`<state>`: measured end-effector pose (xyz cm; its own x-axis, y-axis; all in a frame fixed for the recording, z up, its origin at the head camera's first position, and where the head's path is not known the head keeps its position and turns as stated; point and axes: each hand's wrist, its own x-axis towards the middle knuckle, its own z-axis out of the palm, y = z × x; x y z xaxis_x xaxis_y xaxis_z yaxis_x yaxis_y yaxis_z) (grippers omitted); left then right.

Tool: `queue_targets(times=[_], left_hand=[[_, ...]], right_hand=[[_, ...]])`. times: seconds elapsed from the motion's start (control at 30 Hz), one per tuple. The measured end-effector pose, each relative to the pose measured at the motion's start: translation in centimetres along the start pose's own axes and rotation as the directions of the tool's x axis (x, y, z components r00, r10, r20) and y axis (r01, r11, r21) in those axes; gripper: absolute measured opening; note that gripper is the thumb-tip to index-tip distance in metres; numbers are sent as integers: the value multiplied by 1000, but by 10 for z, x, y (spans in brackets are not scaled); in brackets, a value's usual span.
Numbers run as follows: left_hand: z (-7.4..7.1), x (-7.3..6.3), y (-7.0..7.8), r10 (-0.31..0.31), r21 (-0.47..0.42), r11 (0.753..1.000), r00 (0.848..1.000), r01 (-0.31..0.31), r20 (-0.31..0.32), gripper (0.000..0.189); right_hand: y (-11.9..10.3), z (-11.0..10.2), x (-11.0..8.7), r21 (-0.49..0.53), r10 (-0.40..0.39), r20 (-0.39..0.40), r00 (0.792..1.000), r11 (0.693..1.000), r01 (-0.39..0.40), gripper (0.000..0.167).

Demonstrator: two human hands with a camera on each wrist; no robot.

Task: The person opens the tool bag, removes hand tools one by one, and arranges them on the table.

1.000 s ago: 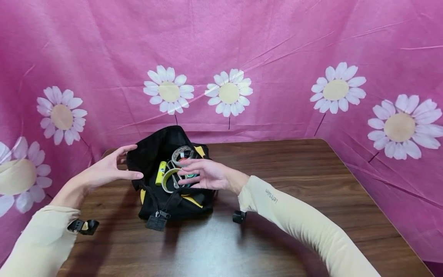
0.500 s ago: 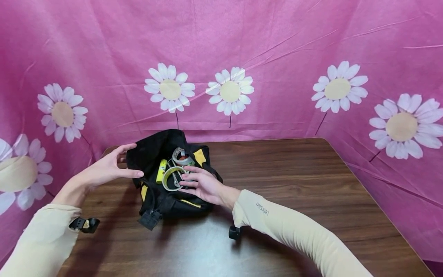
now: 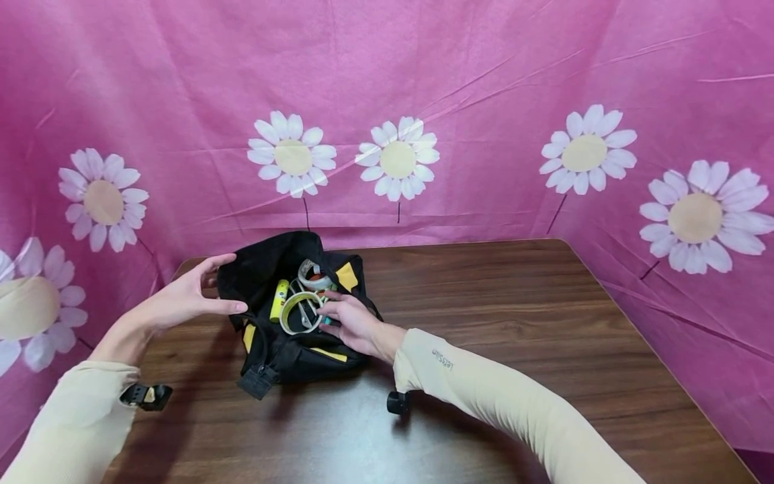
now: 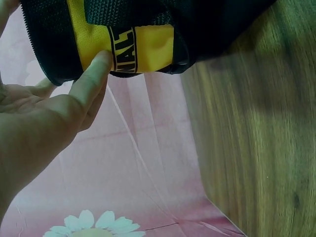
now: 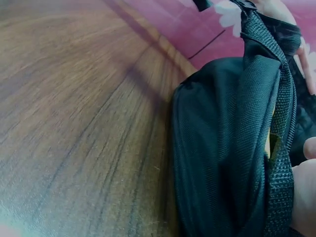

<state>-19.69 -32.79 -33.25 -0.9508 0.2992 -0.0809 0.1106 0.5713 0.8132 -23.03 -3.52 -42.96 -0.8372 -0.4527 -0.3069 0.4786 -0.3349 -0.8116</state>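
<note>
A black bag with yellow patches stands with its mouth unzipped on the wooden table. Inside it are a yellow tube, a cream tape roll in front and a clear tape roll behind. My left hand holds the bag's left rim between thumb and fingers; in the left wrist view one fingertip presses the yellow band. Over the front right of the mouth, my right hand reaches in. Its fingers are beside the cream roll, near a small teal item; whether they touch anything is unclear.
The brown table reaches out to the right of the bag. A pink cloth with white daisies hangs behind and at both sides. At the bag's front hangs a black strap end.
My right hand has moved lower and toward the front of the bag's mouth, uncovering the tape rolls. The bag's back flap has sunk slightly. My left hand stays on the rim.
</note>
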Motion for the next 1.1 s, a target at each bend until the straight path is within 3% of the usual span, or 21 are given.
queue_targets(times=[0.17,0.3,0.43,0.57,0.77,1.0,1.1], left_hand=[[4,3,-2,20,-38,999,1000,-20,11,97],[6,3,-3,18,-41,999,1000,-18,11,97],[7,4,-2,12,-43,999,1000,-11,13,97],[7,6,-3,23,-49,999,1000,-22,21,97],[7,5,-3,21,-44,999,999,-20,28,97],[10,1,-5,83,11,996,996,-84,36,100],[12,-3,-6,100,48,994,994,-102,37,102]], right_hand=[[6,1,6,-88,6,8,1000,996,-5,64],[7,1,12,-196,57,13,998,979,-54,71],[5,0,18,-339,122,16,992,934,-109,70],[0,1,22,-445,153,-7,988,885,-140,59],[-2,7,24,-517,141,-46,989,844,-145,37],[-4,12,26,-595,128,-100,987,787,-163,50],[-3,12,28,-604,131,-94,987,780,-161,49]])
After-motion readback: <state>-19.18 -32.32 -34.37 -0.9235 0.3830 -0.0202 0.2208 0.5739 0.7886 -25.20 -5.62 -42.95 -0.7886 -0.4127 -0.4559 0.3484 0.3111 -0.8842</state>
